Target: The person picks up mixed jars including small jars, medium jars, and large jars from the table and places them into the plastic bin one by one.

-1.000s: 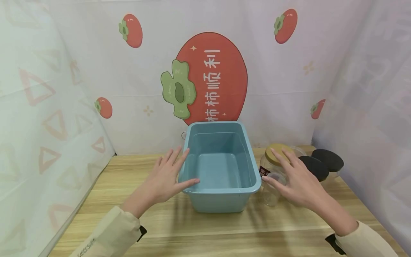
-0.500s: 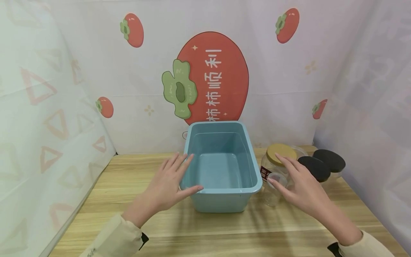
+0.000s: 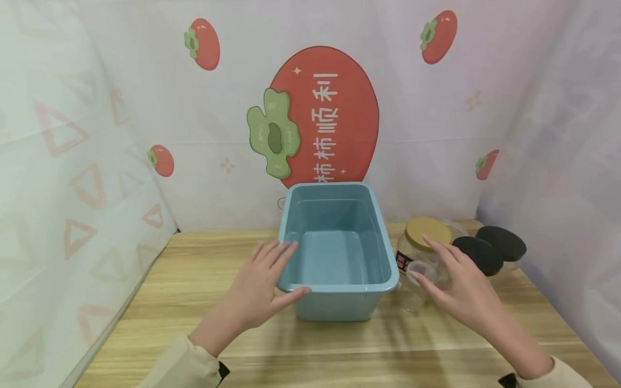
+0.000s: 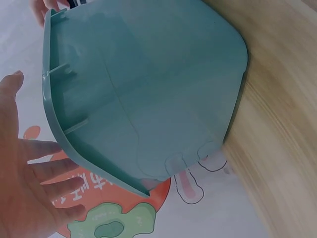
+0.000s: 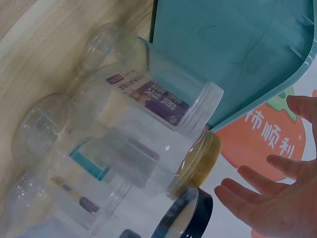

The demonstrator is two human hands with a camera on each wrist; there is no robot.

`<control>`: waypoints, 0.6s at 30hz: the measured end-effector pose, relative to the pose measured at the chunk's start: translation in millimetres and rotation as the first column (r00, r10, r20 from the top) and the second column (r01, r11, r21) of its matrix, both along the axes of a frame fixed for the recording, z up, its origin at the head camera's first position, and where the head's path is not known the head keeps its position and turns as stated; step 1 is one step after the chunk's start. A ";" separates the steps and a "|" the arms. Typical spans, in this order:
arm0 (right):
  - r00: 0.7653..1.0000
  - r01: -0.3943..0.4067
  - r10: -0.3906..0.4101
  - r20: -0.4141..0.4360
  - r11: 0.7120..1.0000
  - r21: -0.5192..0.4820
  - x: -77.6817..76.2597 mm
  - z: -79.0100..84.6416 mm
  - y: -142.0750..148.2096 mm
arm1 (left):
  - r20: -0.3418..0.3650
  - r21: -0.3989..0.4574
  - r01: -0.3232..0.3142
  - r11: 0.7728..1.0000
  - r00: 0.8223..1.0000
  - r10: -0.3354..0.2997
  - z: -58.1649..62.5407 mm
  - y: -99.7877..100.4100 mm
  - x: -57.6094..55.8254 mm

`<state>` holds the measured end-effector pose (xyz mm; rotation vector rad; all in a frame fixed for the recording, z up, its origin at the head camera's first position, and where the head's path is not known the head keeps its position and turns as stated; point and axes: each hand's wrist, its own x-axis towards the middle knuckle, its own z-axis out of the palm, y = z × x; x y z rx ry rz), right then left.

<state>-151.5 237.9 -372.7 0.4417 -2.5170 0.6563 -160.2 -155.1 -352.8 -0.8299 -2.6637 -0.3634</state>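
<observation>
A blue-green plastic tub stands on the wooden table, with nothing inside it. Over its left rim is my left hand, fingers spread and thumb stretched toward the front rim; it holds nothing. To the right, my right hand hovers above a group of clear plastic jars, fingers apart and gripping nothing. Nearest that hand are a small clear jar with a translucent lid and a larger jar with a gold lid. The right wrist view shows the jars' labels and the right hand's fingers beside the lids.
Two black-lidded jars, one with its lid in front, stand farther right, partly hidden by the right hand. White printed cloth hangs behind and on both sides of the wooden table.
Both hands have drifted slightly toward the person and a little lower, with fingers still spread. The whole scene shifts slightly right in the head view. The tub and jars keep their places.
</observation>
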 end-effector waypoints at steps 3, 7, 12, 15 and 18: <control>1.000 0.001 -0.001 -0.028 1.000 -0.019 0.6 -1.4 0.3 | -0.020 0.020 0.010 1.000 1.000 -0.009 -2.8 1.0 2.0; 0.998 0.001 -0.003 -0.059 1.000 -0.027 0.7 -2.2 0.9 | -0.023 0.042 0.008 0.999 1.000 -0.007 -5.5 2.0 5.3; 0.995 0.004 -0.008 -0.102 0.999 -0.042 0.6 -4.1 2.9 | -0.070 0.053 0.017 0.998 0.997 -0.013 -9.4 2.9 8.9; 0.993 0.011 -0.019 -0.113 0.998 -0.066 1.1 -5.6 4.8 | -0.107 0.048 0.023 0.999 0.994 -0.018 -11.0 4.1 10.3; 0.990 0.016 -0.026 -0.135 0.997 -0.080 1.1 -7.2 6.6 | -0.133 0.033 0.019 0.999 0.991 -0.014 -12.3 5.2 12.3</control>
